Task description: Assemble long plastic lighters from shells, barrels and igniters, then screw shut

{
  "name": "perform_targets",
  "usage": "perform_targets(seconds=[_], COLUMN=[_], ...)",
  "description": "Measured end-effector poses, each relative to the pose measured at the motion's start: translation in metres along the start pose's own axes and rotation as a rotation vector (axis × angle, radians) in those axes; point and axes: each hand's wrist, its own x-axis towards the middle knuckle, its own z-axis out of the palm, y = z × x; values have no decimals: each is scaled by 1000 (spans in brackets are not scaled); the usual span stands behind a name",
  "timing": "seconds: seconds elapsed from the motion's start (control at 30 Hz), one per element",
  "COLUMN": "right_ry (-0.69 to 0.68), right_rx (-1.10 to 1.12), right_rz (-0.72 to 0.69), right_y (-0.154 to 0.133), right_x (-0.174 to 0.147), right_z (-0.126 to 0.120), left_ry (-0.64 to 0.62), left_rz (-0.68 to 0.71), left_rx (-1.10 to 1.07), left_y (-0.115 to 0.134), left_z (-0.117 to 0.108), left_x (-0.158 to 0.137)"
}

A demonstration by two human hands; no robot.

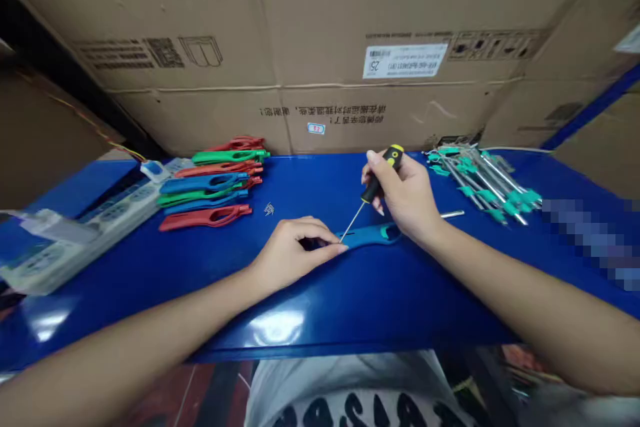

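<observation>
My right hand point(405, 193) is closed around the black and yellow handle of a screwdriver point(355, 219), which slants down to the left. Its tip meets a blue plastic handle piece point(367, 236) lying on the table. At that tip, my left hand point(295, 247) pinches the left end of the blue piece between thumb and fingers, hiding that end. A green part shows in the blue piece's right side, and a metal rod point(453, 214) sticks out beyond my right wrist. Several tiny screws point(269, 209) lie in a small heap left of my hands.
Red, green and blue plastic handles point(213, 183) are stacked at the left, beside a white power strip point(95, 230) with plugs. Metal rods with green parts point(487, 180) lie in a pile at the right. A cardboard box wall point(225, 67) closes off the back of the blue table point(225, 310).
</observation>
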Motion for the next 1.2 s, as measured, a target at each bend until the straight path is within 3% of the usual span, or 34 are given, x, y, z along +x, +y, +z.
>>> perform_targets(seconds=[0.1,0.23,0.4,0.53,0.6,0.8,0.97,1.1,1.2], right_ry=[-50,-57,-288,-551,-602,-499,-545,-426,-402], right_rx=[-62,-304,-586,-608,-627,-724,-644,-630,-662], right_rz=[-146,-470,-700,-679,-670,-732,-680,-697,-712], right_y=[-13,-25,-44,-56,-57,-49,-51,-49,-47], right_x=[3,5,7,10,11,9,9,10,10], right_z=[5,14,21,13,5,-4,-3,-4,-4], left_ry=[-3,28,8,-31,-53,-89,-37,34,4], left_rz=[-43,-38,-14,15,19,-5,4,36,75], left_rx=[-31,-33,-32,-27,-25,-32,-11,21,106], left_y=[3,4,3,6,6,5,4,-2,-8], left_z=[2,2,-1,-4,-5,-4,-4,-3,-2], left_x=[1,1,1,2,2,3,3,2,1])
